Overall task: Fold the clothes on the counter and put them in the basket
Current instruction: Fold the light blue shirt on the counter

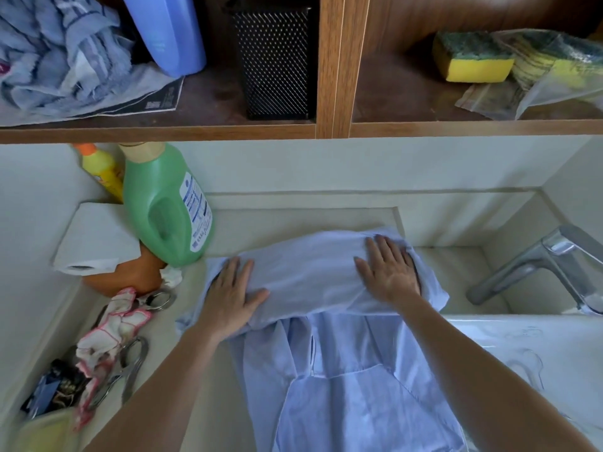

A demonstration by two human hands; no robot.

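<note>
A light blue shirt (329, 370) lies on the pale counter (202, 380), running from the back ledge toward me. Its far end is folded over into a band (310, 275). My left hand (233, 296) lies flat on the left part of that band, fingers straight, thumb spread to the right. My right hand (390, 270) presses flat on the right part of the band, near the sink's edge. A black mesh basket (275, 60) stands upright on the wooden shelf above. A crumpled blue-grey cloth (58, 53) lies on the shelf at far left.
A green detergent bottle (166, 207), a yellow bottle (102, 171), a paper roll (94, 243), an orange pot, scissors (130, 367) and a pink-edged rag (111, 334) crowd the counter's left. A sink with a metal tap (538, 265) is at right. Sponges (473, 58) sit on the shelf.
</note>
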